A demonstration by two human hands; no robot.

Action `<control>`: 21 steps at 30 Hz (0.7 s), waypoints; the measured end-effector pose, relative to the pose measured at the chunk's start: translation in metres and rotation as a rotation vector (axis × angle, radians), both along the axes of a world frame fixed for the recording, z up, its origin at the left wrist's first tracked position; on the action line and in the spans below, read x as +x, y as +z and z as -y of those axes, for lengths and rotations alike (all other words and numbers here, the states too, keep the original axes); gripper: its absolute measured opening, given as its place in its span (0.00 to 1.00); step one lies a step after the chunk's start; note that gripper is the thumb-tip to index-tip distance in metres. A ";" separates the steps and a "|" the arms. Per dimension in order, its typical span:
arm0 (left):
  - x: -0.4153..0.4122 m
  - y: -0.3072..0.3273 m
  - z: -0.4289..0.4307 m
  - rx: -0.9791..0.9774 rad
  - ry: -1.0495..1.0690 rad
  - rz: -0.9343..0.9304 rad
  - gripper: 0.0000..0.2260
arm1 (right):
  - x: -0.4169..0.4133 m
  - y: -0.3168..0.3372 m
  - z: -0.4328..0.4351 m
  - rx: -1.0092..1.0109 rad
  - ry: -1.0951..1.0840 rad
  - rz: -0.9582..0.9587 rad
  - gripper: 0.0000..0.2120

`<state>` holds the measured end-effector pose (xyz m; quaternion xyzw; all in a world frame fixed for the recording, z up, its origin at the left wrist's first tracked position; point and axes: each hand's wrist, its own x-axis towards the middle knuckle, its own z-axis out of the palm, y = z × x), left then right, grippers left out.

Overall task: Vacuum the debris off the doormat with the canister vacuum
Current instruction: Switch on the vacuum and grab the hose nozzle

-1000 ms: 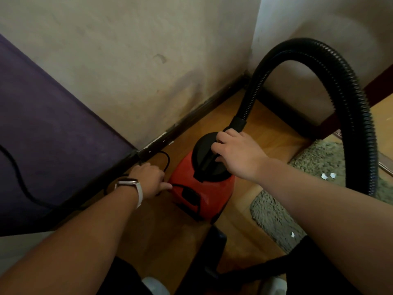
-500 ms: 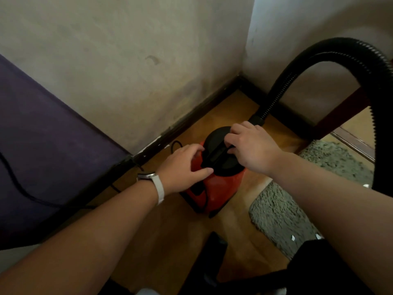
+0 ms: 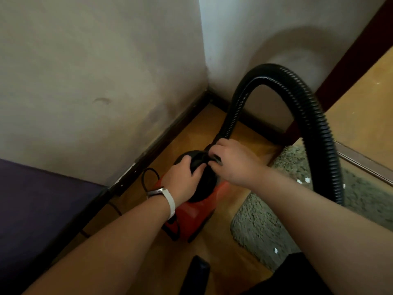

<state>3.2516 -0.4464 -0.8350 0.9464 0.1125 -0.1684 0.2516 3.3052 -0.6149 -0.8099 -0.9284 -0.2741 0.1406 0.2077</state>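
Observation:
A red canister vacuum with a black round top stands on the wooden floor near the wall corner. My left hand, with a white watch strap at the wrist, lies on the left side of that black top. My right hand grips the black handle on the top, where the ribbed black hose leaves the canister. The hose arches up and comes down at the right. A shaggy grey-green doormat lies to the right, with small white scraps of debris on it.
A purple panel with a dark frame stands at the left. A black power cord loops by the skirting board behind the vacuum. A dark nozzle piece shows at the bottom. A dark red door frame rises at the right.
My left hand has moved from the floor beside the cord up onto the vacuum's black top. My right hand stays on the handle. The view has shifted.

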 end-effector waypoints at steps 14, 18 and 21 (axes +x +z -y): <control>0.068 0.064 0.055 -0.222 -0.169 0.587 0.23 | 0.008 0.007 0.050 -0.045 -0.299 -0.381 0.10; 0.072 0.117 0.129 -0.253 -0.914 1.131 0.26 | -0.023 0.026 0.055 -0.116 -0.255 -0.386 0.24; 0.065 0.132 0.183 -0.156 -1.286 1.161 0.29 | -0.055 0.046 0.059 -0.137 -0.337 -0.454 0.14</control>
